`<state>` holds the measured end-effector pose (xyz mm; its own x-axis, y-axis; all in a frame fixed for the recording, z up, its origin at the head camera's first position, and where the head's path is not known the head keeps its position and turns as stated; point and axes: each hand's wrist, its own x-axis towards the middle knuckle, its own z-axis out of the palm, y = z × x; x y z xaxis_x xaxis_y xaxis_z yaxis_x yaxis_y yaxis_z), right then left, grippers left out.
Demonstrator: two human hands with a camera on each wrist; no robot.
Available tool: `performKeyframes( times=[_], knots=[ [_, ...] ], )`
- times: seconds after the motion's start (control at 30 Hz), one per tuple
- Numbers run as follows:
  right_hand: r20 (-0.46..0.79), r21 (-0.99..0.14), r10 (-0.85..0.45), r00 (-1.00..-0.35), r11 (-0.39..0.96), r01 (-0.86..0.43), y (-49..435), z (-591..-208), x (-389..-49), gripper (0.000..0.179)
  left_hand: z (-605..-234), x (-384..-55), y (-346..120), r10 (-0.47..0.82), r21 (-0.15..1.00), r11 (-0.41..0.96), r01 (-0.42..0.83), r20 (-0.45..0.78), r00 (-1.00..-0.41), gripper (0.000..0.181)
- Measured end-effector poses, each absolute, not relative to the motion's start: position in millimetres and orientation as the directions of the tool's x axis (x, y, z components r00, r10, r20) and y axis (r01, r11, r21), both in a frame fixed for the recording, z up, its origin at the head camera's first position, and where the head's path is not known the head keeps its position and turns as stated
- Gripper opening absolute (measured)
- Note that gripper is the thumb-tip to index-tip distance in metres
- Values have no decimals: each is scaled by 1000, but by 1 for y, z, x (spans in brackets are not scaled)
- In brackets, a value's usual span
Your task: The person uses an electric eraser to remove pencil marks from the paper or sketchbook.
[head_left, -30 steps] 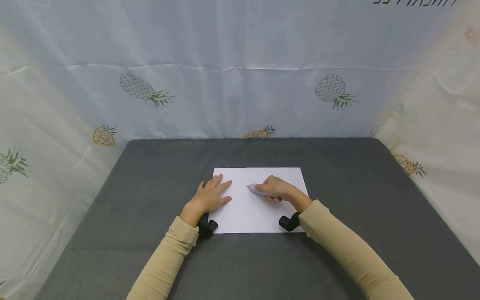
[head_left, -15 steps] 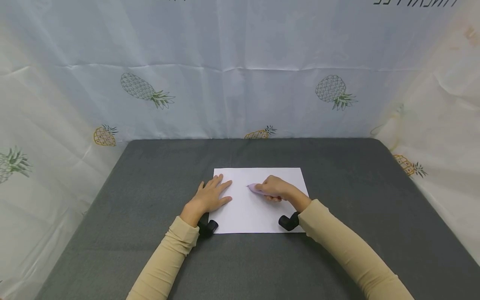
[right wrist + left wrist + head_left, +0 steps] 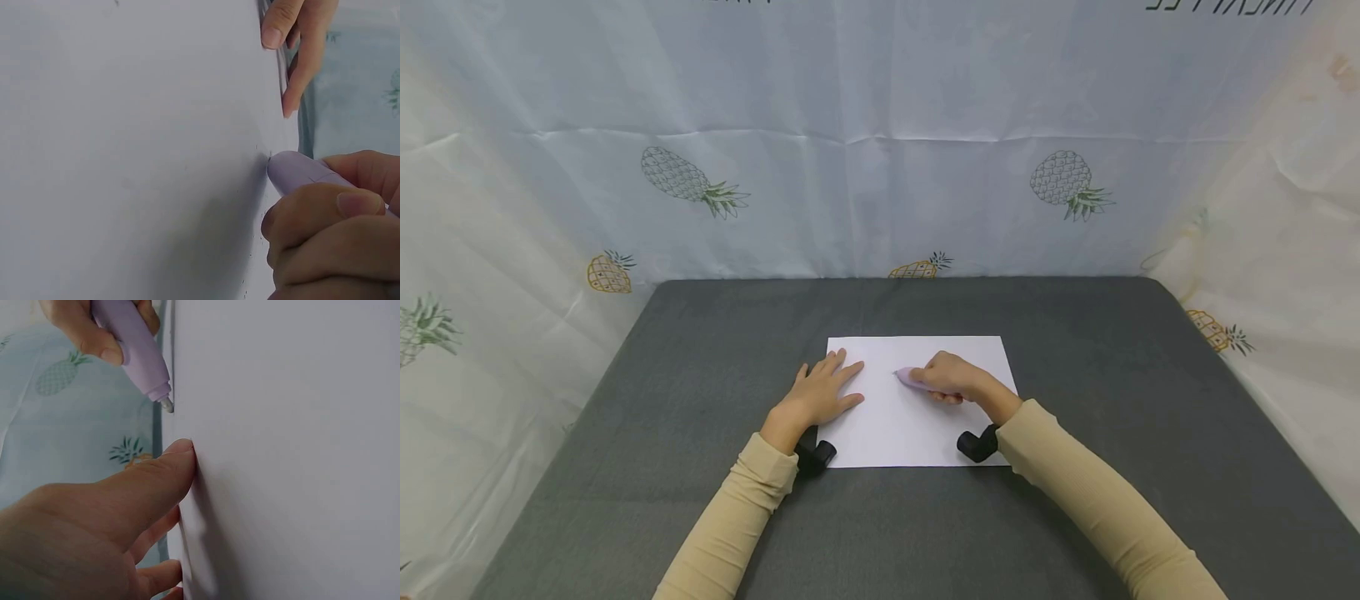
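Note:
A white sheet of paper (image 3: 898, 433) lies on the dark grey table. My left hand (image 3: 816, 393) rests on its left part, palm down with fingers spread. My right hand (image 3: 953, 377) grips a chunky lilac pen-shaped tool (image 3: 912, 377), fingers curled round its body. In the left wrist view the tool (image 3: 139, 353) narrows to a small metal-looking tip right at the paper, above my left thumb (image 3: 178, 453). Tiny dark specks show on the sheet near the tool (image 3: 297, 170) in the right wrist view; the tip itself is hidden there.
Black wrist-worn devices stick out below both wrists, the left one (image 3: 817, 457) and the right one (image 3: 977, 446), over the lower part of the sheet. The grey table (image 3: 880, 533) reaches back to a pale curtain (image 3: 880, 200) printed with pineapples.

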<state>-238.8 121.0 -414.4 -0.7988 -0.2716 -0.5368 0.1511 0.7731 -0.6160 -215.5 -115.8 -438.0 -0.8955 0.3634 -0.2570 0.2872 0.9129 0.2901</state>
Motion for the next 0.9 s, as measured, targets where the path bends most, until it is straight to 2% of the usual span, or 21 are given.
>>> performKeyframes(
  times=[0.9],
  knots=[
    [-546, -616, -270, -793, 771, 161, 117, -411, -238, 40, -437, -215, -116, 361, 289, 914, 286, -255, -897, 59]
  ],
)
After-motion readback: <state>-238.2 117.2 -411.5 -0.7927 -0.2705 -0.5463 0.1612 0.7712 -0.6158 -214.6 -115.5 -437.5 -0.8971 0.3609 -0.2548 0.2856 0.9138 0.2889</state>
